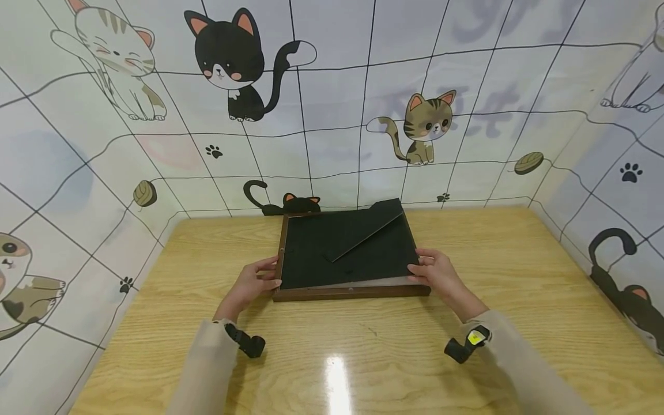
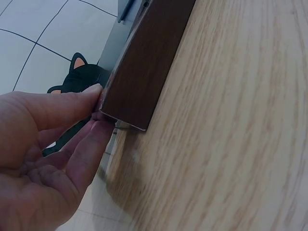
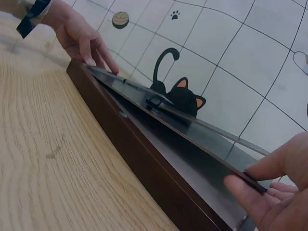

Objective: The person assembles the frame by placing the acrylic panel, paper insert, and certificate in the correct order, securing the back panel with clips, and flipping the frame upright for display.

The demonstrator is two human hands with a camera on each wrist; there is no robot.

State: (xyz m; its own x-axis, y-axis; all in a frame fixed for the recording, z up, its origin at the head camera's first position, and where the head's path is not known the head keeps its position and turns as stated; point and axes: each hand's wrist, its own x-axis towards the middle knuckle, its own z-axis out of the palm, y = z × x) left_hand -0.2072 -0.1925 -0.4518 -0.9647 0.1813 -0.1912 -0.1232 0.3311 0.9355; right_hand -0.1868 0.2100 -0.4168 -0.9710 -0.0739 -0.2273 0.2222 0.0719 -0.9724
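Observation:
A brown picture frame (image 1: 353,293) lies back side up on the table, its side rail (image 2: 147,62) large in the left wrist view. Its black backing board (image 1: 316,248) is tilted, with the right side raised off the frame. A folding stand leg (image 1: 390,207) is attached to the board's back. My left hand (image 1: 253,283) grips the frame's left side, thumb above and fingers below. My right hand (image 1: 440,274) pinches the board's near right corner between thumb and fingers. A pale layer (image 3: 175,156) shows in the gap beneath the board in the right wrist view.
The wooden table (image 1: 301,357) extends around the frame. Behind it and at both sides hangs a white cloth (image 1: 332,104) with a grid and cartoon cats. Each wrist wears a small black camera, one on the left (image 1: 248,341) and one on the right (image 1: 461,347).

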